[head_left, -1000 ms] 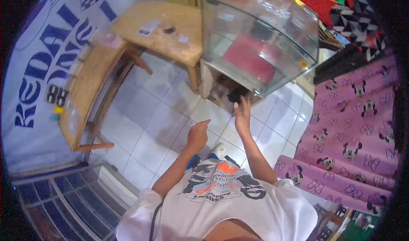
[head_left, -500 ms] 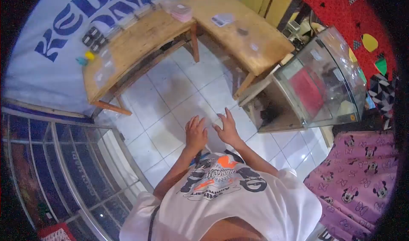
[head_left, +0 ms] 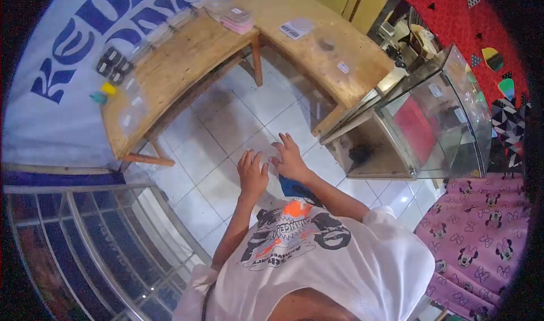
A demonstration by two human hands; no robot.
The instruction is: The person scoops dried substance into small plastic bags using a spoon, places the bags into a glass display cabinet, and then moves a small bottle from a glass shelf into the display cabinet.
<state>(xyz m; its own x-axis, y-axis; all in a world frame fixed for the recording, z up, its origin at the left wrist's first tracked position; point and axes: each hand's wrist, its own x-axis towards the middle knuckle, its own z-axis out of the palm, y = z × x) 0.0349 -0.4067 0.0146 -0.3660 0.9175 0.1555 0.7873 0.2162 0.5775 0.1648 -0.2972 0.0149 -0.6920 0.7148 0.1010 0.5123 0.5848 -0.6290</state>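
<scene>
Above the white tiled floor (head_left: 195,199), my left hand (head_left: 253,173) hovers with its fingers stretched out and holds nothing. Close by on its right is my right hand (head_left: 289,157), fingers apart and likewise holding nothing. A small gap separates the two hands, and neither touches any object. Just below them is the front of my white printed T-shirt (head_left: 340,253). The wooden table (head_left: 187,66) stands ahead of the hands, out of their contact.
Pink-lidded boxes (head_left: 238,23), a white label card (head_left: 294,29) and several black jars (head_left: 115,66) stand on the joined tables. On the right are a glass case (head_left: 447,117) and a pink patterned cloth (head_left: 476,236). Glass shelving (head_left: 102,236) is at left.
Both hands have shifted slightly up and left in view, still open. The view has turned a little, and a bit of blue clothing now shows below the right hand.
</scene>
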